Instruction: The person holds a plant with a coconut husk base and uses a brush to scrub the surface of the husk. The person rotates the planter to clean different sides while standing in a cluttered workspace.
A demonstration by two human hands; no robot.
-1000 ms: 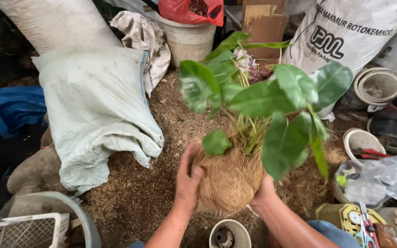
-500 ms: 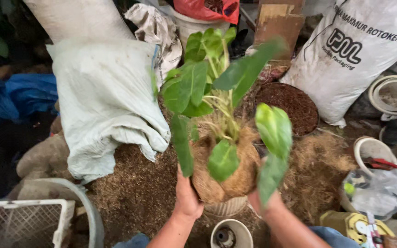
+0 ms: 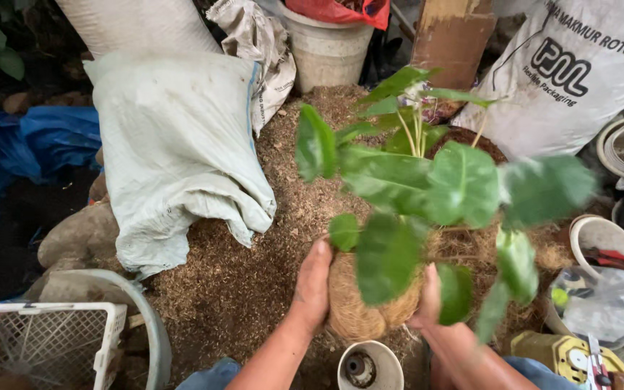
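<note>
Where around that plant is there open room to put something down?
The brown husk litter between the pale sack and the left hand is open. Right of the right hand it is crowded: white pots, a plastic bag. A small pot sits below the root ball.

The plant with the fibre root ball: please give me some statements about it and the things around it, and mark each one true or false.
1. Both hands, left hand and right hand, press the sides of the coir-wrapped root ball. True.
2. The plant has bare stems without leaves. False: it carries broad green leaves.
3. A small white pot stands just below the root ball. True.
4. The white plastic crate lies at the right. False: it is at the lower left.
5. A pale woven sack lies left of the plant. True.
</note>
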